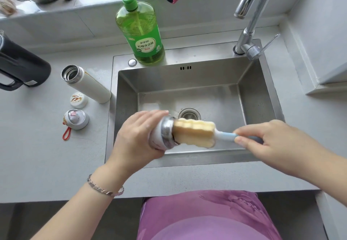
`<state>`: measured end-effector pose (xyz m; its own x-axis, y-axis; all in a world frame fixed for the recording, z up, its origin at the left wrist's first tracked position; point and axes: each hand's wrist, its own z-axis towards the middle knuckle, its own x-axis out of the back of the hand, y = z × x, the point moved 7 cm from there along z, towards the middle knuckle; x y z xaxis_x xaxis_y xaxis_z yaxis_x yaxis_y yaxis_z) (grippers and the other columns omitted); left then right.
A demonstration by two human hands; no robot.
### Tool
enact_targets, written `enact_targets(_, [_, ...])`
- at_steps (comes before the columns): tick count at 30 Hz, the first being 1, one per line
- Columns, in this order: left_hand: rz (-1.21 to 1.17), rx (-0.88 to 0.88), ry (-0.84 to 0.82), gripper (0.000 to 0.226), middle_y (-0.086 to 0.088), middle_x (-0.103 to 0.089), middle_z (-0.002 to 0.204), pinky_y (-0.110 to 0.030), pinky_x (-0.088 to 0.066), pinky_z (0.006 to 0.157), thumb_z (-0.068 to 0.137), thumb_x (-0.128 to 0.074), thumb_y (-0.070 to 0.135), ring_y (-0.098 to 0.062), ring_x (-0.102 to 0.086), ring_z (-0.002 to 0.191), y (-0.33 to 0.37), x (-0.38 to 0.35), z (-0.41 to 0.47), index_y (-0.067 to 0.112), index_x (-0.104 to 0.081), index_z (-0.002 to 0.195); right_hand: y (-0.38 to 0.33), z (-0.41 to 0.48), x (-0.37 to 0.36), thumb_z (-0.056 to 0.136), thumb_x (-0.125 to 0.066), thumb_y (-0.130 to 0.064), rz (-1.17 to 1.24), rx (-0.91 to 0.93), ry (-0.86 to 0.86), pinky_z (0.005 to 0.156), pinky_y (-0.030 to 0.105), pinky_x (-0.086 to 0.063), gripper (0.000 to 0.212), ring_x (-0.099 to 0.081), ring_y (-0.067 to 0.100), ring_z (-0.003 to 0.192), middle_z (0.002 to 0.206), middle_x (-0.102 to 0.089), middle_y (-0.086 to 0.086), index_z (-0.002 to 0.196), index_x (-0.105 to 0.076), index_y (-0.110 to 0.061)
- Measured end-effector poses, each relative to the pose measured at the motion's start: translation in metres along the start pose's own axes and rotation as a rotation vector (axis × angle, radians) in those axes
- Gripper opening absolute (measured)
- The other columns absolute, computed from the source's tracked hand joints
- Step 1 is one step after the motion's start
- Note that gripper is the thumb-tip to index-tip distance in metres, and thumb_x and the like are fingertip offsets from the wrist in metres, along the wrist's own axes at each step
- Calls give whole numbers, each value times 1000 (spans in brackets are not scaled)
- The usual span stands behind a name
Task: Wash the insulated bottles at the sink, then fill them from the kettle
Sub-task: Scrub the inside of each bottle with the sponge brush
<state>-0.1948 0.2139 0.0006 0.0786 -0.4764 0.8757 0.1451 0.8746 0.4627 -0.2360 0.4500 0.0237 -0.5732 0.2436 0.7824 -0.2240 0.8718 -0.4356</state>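
Now, left hand (137, 138): wrapped round tilted bottle (161, 136) over sink (262, 93);
right hand (272, 138): pinching sponge brush (195, 132) handle, sponge at the mouth

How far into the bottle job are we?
Done: both lids are off, on the counter. In hand: left hand holds one bottle over the sink; right hand has the sponge brush at its mouth. Left: the white bottle waits open; filling from the kettle not started.
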Motion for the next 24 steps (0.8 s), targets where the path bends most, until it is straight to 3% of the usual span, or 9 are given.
enact_targets(2, [65,-80,-22,72,-2,-66,110,-29,-41,87,45,-77,22,-16,-52,99,7,-6,-1,9,-62,115,-11,1,-4,90,-41,-47,-51,69,-33,54,15,-37,22,-49,6,58,55,-54,-10,100,-61,-44])
enact_targets(5, [47,-4,-46,78,-2,-67,108,-19,-35,84,38,-85,15,-14,-49,96,1,-9,-3,9,-63,113,-23,2,-1,87,-44,-47,-31,138,-41,54,16,-37,22,-48,-7,62,58,-45,-42,98,-63,-45])
enact_targets(6, [34,8,-53,80,-2,-67,107,-17,-34,83,37,-86,14,-13,-49,95,1,-9,-4,9,-63,113,-19,6,5,86,-46,-47,-14,111,-6,50,17,-34,21,-49,-6,61,58,-45,-44,97,-64,-45])
enact_targets(9, [-3,8,-50,83,2,-66,110,-16,-35,83,38,-84,20,-12,-49,97,3,-6,-7,14,-59,117,0,19,13,88,-48,-45,5,-15,72,53,17,-32,22,-44,3,55,53,-51,-13,102,-65,-44])
enact_targets(13, [14,54,-31,84,2,-66,109,-21,-38,84,37,-87,18,-12,-49,97,-5,-4,-6,14,-60,116,-9,10,-7,90,-45,-46,-50,43,-37,48,14,-30,20,-42,4,51,51,-47,-9,98,-64,-45])
enact_targets(16, [45,43,-42,85,0,-66,109,-24,-41,83,35,-87,15,-14,-49,96,-4,-10,-8,12,-61,115,-25,9,-1,87,-48,-45,36,111,-80,52,16,-35,15,-47,-4,58,57,-50,-33,82,-63,-48])
enact_targets(19, [11,16,-17,81,2,-66,109,-26,-41,81,39,-78,22,-14,-49,95,3,-8,-12,16,-57,117,-6,24,9,87,-50,-43,48,21,22,50,18,-27,18,-46,2,57,53,-52,-14,95,-67,-43])
enact_targets(22, [10,27,-3,79,5,-65,112,-27,-41,81,41,-72,26,-13,-49,96,0,-4,-12,16,-58,118,-1,21,-9,90,-47,-45,-47,-4,-6,57,21,-34,23,-46,6,65,69,-53,-14,105,-64,-43])
enact_targets(24, [19,64,-15,78,5,-65,111,-28,-42,82,40,-72,25,-12,-48,95,-5,-7,-12,15,-61,117,-16,10,-18,90,-44,-47,-33,54,-48,52,12,-28,24,-39,4,57,62,-44,-12,107,-62,-45])
